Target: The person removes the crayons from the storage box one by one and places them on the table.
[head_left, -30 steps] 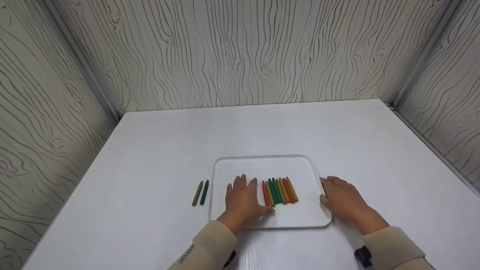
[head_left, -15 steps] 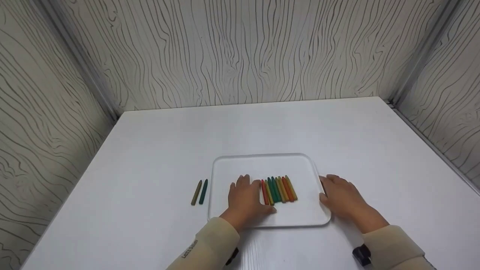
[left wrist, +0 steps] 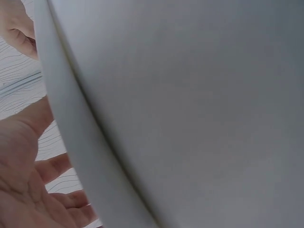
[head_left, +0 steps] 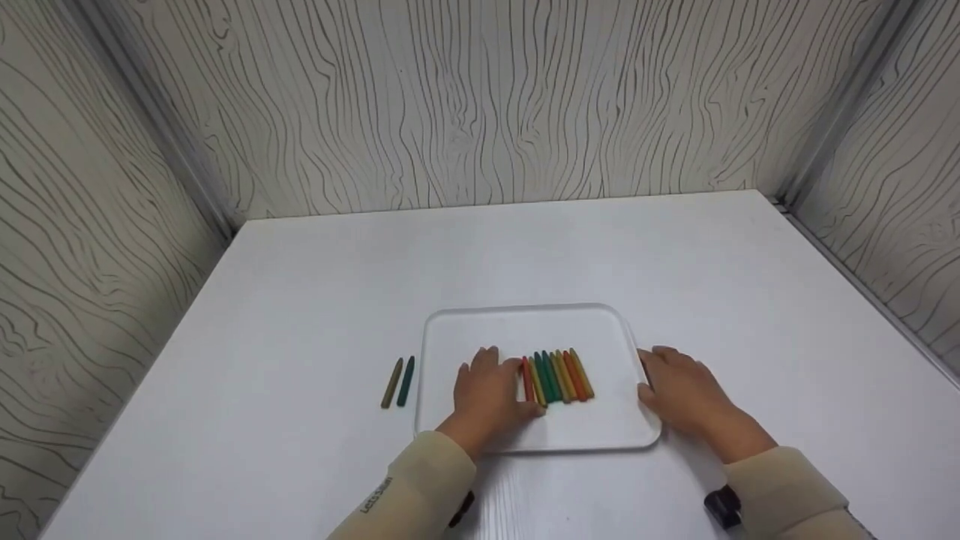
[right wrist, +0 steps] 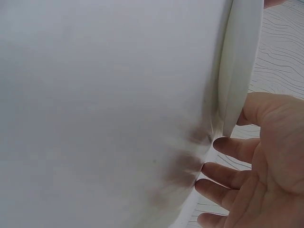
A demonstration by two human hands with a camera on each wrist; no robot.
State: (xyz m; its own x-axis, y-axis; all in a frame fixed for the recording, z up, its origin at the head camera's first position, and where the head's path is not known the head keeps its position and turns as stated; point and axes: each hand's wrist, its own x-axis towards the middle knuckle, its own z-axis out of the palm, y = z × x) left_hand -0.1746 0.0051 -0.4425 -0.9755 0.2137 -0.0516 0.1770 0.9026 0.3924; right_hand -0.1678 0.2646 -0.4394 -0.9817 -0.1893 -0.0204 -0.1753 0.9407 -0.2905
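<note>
A white tray (head_left: 600,431) lies on the table with several crayons (head_left: 561,377) side by side on it: red, yellow, green and orange. My left hand (head_left: 486,394) is over the tray, just left of this row. Its index fingertip is right at the upper end of the red crayon (head_left: 527,379), its thumb at the row's lower left end. In the left wrist view the tray rim hides the fingertips of the left hand (left wrist: 28,171). My right hand (head_left: 686,397) grips the tray's right edge. In the right wrist view its thumb goes over the rim and the fingertips (right wrist: 223,142) touch low outside it.
Two crayons, an olive one (head_left: 392,383) and a dark green one (head_left: 406,381), lie on the white table (head_left: 285,322) left of the tray. Wood-patterned panels (head_left: 480,105) enclose the table at the back and both sides.
My left hand has moved right toward the crayons, and its thumb has drawn in closer to the red crayon. My right hand has stayed at the tray's edge.
</note>
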